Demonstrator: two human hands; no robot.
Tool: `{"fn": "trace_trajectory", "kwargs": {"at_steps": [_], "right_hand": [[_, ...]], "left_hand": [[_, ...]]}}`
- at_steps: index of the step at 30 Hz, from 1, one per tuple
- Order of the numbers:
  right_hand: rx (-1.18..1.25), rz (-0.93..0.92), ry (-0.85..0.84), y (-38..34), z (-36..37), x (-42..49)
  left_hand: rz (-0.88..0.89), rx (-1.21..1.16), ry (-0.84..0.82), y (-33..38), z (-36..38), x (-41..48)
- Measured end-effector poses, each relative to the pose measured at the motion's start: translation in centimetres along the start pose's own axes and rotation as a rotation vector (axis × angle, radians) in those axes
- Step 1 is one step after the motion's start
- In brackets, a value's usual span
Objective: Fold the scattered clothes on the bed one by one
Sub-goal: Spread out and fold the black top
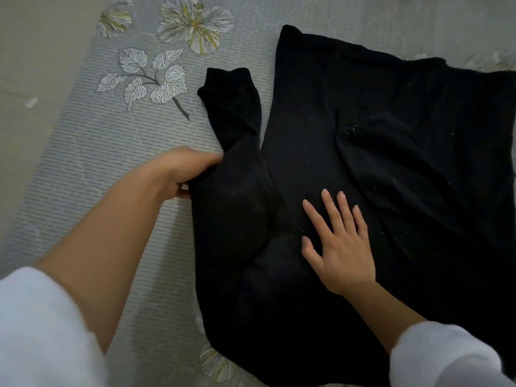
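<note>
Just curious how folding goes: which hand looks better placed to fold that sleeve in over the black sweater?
Probably the left hand: it grips the sleeve. The right hand lies flat on the sweater.

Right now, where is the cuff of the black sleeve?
In the head view, the cuff lies left of centre on the bedsheet, beside the body of the black sweater, above the left hand gripping that sleeve.
</note>
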State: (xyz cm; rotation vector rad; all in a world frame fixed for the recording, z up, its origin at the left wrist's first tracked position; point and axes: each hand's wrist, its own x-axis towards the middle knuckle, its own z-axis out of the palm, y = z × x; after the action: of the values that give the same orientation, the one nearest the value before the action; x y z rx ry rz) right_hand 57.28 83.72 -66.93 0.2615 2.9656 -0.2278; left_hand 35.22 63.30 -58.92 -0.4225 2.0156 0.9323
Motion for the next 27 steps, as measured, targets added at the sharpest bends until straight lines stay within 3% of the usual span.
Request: {"fn": "trace_trajectory", "kwargs": {"at_steps": [3,6,9,12,14,16,18,20,22,24,27], "right_hand": [[-0.001,0.000,-0.027,-0.1,-0.4,0.1],[0.015,0.006,-0.081,-0.4,-1.1,0.1],[0.151,0.005,-0.138,-0.4,-2.1,0.2],[0.403,0.045,-0.091,-0.1,-3.6,-0.5],[0.559,0.163,0.001,0.3,-4.5,-2.0],[0.740,0.352,0.092,1.1,-4.9,-3.5],[0.914,0.557,0.198,2.2,-5.4,-4.3],[0.996,0.703,0.281,3.3,-5.8,-4.7],[1.025,0.793,0.286,4.3,-6.0,-4.8],[1.084,0.840,0.227,5.0,-6.4,-4.3],[1.194,0.804,0.080,5.1,-6.9,-2.7]], "left_hand": [[0.068,-0.589,0.158,-0.8,-2.6,-1.2],[0.326,-0.984,0.514,-1.4,-4.8,-3.6],[0.618,-0.802,0.756,-0.6,-4.2,-6.6],[0.740,-0.370,0.880,0.8,-1.4,-8.5],[0.815,-0.088,0.931,1.5,1.2,-9.4],[0.969,0.196,0.817,2.0,4.8,-9.9],[1.070,0.526,0.508,1.8,9.0,-10.2],[1.037,0.742,0.150,0.0,12.6,-10.4],[0.924,0.857,-0.037,-3.0,14.7,-10.2],[0.856,0.900,-0.018,-6.1,15.1,-9.8],[0.829,0.933,0.142,-8.8,13.8,-9.9]]}}
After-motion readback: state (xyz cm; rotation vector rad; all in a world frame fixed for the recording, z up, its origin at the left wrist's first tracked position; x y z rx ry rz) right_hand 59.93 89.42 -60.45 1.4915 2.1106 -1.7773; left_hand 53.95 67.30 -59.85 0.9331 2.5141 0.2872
